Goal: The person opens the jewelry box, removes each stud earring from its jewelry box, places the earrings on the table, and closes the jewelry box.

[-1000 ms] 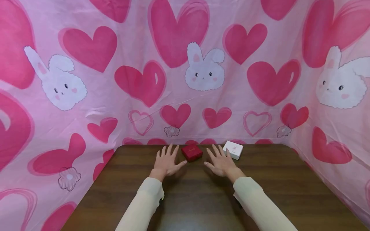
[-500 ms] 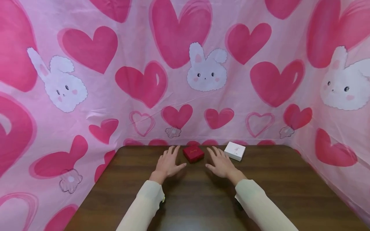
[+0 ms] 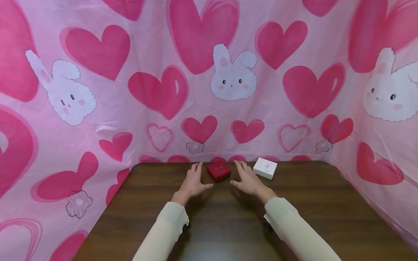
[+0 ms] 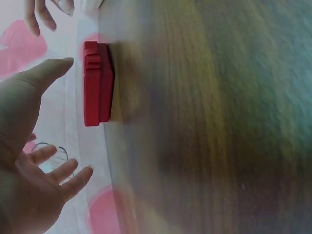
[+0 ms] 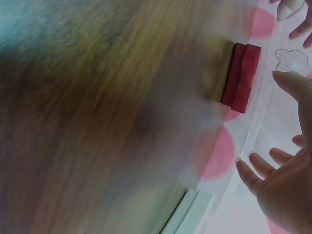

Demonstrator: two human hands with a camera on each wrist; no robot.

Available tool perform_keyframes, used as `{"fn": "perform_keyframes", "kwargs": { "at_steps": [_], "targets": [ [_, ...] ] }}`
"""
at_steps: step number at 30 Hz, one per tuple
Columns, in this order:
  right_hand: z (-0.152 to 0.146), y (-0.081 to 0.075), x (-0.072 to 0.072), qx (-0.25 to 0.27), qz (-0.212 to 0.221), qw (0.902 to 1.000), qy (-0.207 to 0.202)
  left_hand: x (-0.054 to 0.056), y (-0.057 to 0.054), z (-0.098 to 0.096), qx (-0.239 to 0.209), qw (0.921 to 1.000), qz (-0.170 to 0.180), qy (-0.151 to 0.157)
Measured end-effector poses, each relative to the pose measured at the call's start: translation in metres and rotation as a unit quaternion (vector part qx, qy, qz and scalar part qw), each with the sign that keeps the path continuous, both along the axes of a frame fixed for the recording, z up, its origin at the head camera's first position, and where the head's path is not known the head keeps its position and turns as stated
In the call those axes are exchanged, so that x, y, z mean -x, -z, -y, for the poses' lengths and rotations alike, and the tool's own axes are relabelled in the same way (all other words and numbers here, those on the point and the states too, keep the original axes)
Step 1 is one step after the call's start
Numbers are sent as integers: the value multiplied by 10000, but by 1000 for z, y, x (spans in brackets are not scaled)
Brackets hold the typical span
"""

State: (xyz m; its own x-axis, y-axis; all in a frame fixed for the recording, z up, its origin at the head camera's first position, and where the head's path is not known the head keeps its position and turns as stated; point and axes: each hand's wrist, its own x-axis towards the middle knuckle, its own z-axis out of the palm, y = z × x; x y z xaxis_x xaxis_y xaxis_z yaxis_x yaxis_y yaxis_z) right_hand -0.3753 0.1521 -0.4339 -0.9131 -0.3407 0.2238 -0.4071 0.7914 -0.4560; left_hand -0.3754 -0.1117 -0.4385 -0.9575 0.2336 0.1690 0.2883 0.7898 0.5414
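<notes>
A small red box (image 3: 218, 171) with gold lettering on its lid lies near the far edge of the table, between the two hands. To its left is my left hand (image 3: 192, 183), fingers spread and thumb pointing at the box without touching it. My right hand (image 3: 249, 181) mirrors it on the other side, also apart from the box. Just beyond the right hand lies a white box (image 3: 265, 168) with a small pink print. Both wrist views show the red box (image 4: 92, 85) standing clear of the fingers, with a gap on each side.
The brown wooden table (image 3: 222, 224) reaches back to a pink cloth (image 3: 202, 94) printed with hearts and rabbits, which hangs behind it and along both sides.
Both hands have turned so the palms face inward more, thumbs toward the red box. The right hand has drawn off the white box's edge. The boxes stay in place.
</notes>
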Motion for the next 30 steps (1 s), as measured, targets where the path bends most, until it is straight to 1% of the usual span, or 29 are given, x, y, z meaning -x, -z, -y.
{"fn": "perform_keyframes", "kwargs": {
  "at_steps": [4, 10, 17, 21, 26, 30],
  "targets": [
    [2, 1, 3, 107, 61, 9999, -12, 3, 3, -4, -258, 9996, 56, 40],
    [7, 2, 10, 166, 33, 9998, -63, 5, 3, -7, -334, 9994, 115, 44],
    [11, 3, 18, 122, 377, 9992, -79, 12, 0, -9, -457, 9988, 78, 132],
    [15, -1, 25, 105, 550, 9984, -103, 20, -1, -10, -413, 9987, 283, 37],
    [20, -7, 32, 53, 674, 9977, -109, 30, -3, -12, -478, 9974, 528, -54],
    [23, -7, 34, 77, 768, 9969, -116, 31, -3, -12, -605, 9957, 693, -55]
  ]
}}
